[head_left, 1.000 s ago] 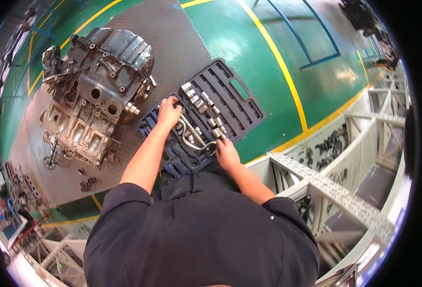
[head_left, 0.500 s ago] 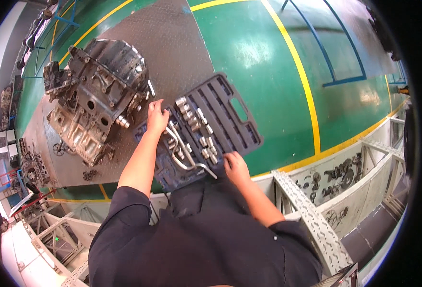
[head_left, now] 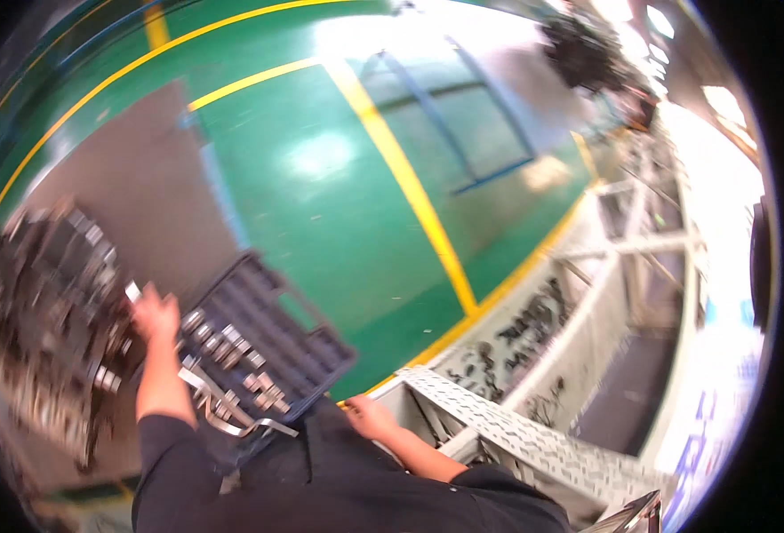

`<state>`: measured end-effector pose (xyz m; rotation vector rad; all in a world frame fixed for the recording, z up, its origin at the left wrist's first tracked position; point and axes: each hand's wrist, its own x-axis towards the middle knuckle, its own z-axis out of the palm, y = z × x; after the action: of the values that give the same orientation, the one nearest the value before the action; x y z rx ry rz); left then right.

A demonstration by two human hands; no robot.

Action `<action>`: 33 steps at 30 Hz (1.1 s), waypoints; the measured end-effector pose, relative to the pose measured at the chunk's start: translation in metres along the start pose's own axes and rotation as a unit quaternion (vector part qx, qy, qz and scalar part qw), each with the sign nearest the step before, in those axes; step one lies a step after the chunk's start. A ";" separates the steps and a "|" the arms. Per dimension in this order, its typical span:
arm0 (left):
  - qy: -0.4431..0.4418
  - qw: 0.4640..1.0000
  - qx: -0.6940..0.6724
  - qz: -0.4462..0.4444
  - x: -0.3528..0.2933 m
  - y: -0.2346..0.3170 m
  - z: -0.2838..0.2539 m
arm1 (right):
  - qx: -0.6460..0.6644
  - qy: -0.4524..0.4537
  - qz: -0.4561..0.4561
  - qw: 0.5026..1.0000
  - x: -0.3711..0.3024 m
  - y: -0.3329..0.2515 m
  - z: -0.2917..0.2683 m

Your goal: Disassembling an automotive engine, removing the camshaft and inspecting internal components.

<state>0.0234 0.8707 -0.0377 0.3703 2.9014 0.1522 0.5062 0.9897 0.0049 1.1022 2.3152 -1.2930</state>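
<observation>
My left hand [head_left: 156, 315] reaches out beside the engine block [head_left: 59, 311], blurred by motion. At its fingertips is a short silver metal piece [head_left: 132, 291]; whether the fingers grip it I cannot tell. Just right of that hand lies an opened dark plastic socket case [head_left: 281, 329]. Several silver sockets [head_left: 228, 346] sit in and on it, and a bent metal bar [head_left: 219, 417] rests across the near half. My right hand [head_left: 370, 417] is low, between the case's near right corner and a steel beam, fingers curled out of sight.
A patterned steel beam [head_left: 499, 422] runs along my right, with a pale frame structure [head_left: 588, 311] beyond it. Dark metal parts [head_left: 525, 329] lie inside that frame. The green floor [head_left: 276, 195] carries yellow lines [head_left: 401, 186], and a brown plate [head_left: 134, 178] lies under the engine.
The view has swung to the right, so the engine and case sit further left and lower. My left hand now meets the silver piece near the engine; my right hand has shifted away from the case.
</observation>
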 end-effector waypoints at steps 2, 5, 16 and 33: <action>0.065 0.995 0.081 -0.003 0.000 -0.016 0.018 | 0.006 -0.047 -0.022 0.999 0.010 -0.003 -0.004; 0.102 0.990 0.096 0.009 0.010 -0.016 0.067 | 0.027 -0.027 -0.028 0.999 0.013 0.003 -0.004; -0.006 0.987 0.115 -0.109 0.012 0.001 0.051 | 0.059 -0.044 0.010 0.997 0.020 0.019 0.007; -0.048 0.981 0.054 -0.179 0.040 0.016 0.043 | 0.087 -0.020 0.026 0.996 0.026 0.030 0.010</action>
<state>-0.0008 0.9001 -0.0856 -0.1272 2.8284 -0.0783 0.5094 1.0034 -0.0334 1.1714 2.1632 -1.5065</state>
